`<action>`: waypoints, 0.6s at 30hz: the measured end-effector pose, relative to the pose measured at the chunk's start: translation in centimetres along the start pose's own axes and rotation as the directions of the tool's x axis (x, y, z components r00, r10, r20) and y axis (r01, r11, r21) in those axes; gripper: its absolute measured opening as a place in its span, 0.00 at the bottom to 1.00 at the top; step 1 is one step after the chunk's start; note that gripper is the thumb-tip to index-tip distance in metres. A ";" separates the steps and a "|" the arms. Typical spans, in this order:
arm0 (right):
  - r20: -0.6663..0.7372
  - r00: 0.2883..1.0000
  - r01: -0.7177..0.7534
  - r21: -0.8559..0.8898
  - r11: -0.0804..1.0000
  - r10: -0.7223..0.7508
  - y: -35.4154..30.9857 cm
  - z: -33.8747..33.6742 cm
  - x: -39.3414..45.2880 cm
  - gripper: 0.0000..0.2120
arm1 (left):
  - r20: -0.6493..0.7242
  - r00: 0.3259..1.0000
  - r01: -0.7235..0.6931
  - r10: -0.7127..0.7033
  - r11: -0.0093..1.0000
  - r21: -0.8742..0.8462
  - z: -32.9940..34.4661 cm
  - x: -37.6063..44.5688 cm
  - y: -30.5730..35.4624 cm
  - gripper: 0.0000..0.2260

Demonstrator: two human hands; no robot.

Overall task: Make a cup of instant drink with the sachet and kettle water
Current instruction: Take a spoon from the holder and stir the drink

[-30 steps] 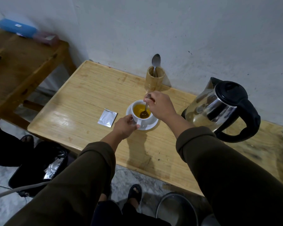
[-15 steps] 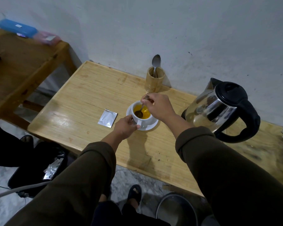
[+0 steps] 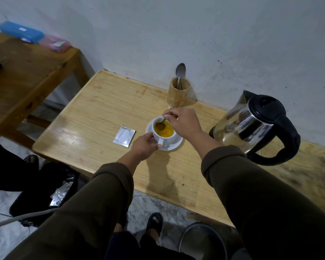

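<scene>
Both hands are engaged: the cup, on its saucer mid-counter, is steadied by left hand fingers clasped at its handle, while a spoon pinched in the right hand is held in the yellow drink, apparently for stirring.

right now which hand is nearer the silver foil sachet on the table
Left. The left hand grips the white cup handle just right of the silver foil sachet, not touching it. The right hand holds the stirring spoon over the cup's far side.
</scene>
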State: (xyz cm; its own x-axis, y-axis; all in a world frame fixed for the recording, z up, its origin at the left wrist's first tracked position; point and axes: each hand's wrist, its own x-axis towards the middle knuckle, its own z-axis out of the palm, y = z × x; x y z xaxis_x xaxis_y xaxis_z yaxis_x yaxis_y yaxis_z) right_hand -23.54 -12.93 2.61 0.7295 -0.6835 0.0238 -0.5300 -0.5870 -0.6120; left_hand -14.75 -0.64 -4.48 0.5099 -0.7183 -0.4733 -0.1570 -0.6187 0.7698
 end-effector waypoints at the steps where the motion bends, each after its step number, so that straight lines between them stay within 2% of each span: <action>1: 0.009 1.000 -0.006 0.009 1.000 0.006 0.0 0.0 0.0 0.08 | 0.002 1.000 0.001 -0.001 1.000 -0.001 0.0 0.0 0.0 0.24; 6: 0.047 0.998 -0.027 -0.024 0.999 0.028 0.1 -0.5 0.2 0.09 | 0.008 1.000 -0.002 0.002 1.000 -0.005 -0.1 0.0 0.0 0.25; 11: -0.013 1.000 -0.019 -0.133 0.991 0.017 0.1 -0.7 0.3 0.11 | 0.005 1.000 0.002 -0.002 1.000 -0.014 -0.1 -0.1 0.0 0.26; 18: 0.004 1.000 -0.004 0.018 1.000 0.004 0.0 0.1 0.2 0.08 | -0.004 1.000 -0.006 0.006 1.000 -0.009 -0.2 -0.2 0.3 0.23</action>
State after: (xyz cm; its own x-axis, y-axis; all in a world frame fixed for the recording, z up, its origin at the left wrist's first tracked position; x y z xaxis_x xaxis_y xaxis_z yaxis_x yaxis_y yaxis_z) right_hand -23.35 -13.00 2.54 0.7294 -0.6838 0.0179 -0.5249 -0.5764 -0.6263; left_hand -14.77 -0.61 -4.06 0.5124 -0.7204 -0.4673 -0.1522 -0.6118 0.7763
